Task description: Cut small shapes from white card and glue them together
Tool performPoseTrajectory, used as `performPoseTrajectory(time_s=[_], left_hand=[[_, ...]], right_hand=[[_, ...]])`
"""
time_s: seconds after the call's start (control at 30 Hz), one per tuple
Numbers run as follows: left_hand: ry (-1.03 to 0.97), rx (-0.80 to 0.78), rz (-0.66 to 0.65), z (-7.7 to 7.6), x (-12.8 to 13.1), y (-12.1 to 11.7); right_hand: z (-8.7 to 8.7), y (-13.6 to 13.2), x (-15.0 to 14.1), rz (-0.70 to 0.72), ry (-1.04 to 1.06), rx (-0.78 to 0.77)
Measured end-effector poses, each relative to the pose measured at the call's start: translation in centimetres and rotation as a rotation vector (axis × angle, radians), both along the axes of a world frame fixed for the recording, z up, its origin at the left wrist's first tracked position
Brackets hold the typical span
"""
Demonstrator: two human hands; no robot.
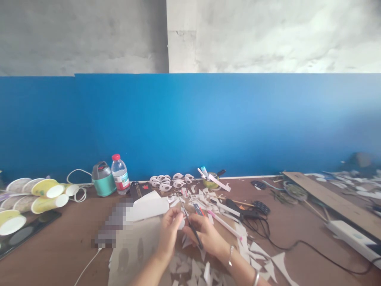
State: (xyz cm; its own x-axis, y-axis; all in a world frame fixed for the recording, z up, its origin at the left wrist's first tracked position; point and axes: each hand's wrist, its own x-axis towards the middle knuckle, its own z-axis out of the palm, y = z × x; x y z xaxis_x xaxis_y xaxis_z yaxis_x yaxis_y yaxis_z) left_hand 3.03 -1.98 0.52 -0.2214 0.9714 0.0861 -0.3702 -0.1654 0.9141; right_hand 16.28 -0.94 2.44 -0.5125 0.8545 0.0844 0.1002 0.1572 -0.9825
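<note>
My right hand (208, 234) grips a pair of scissors (193, 228), seen nearly edge-on; the dark handle lies along the fingers and the metal blade points up and away. Beside it, my left hand (169, 226) is closed in a pinch, with a small white paper piece (181, 224) showing at the fingertips. The scissor blade is close to those fingertips; whether it touches the paper I cannot tell. Below and around both hands lie many white paper scraps (195, 270). A beige sheet (133, 254) spreads under my left forearm.
At the back stand a water bottle (120, 174), a teal-and-grey container (103, 180) and white curled paper shapes (165, 186). Paper cups (44, 188) lie left. To the right are a pink pen (224, 225), a black glue gun (241, 210) with its cable, and a power strip (354, 238).
</note>
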Motion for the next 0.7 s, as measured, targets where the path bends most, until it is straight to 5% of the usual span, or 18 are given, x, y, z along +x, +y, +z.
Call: performPoseTrajectory(time_s=[0.7], left_hand=[[0.064,0.063,-0.018,-0.64,-0.29,0.32]], right_hand=[[-0.63,0.20,0.04,-0.003,-0.007,0.025]])
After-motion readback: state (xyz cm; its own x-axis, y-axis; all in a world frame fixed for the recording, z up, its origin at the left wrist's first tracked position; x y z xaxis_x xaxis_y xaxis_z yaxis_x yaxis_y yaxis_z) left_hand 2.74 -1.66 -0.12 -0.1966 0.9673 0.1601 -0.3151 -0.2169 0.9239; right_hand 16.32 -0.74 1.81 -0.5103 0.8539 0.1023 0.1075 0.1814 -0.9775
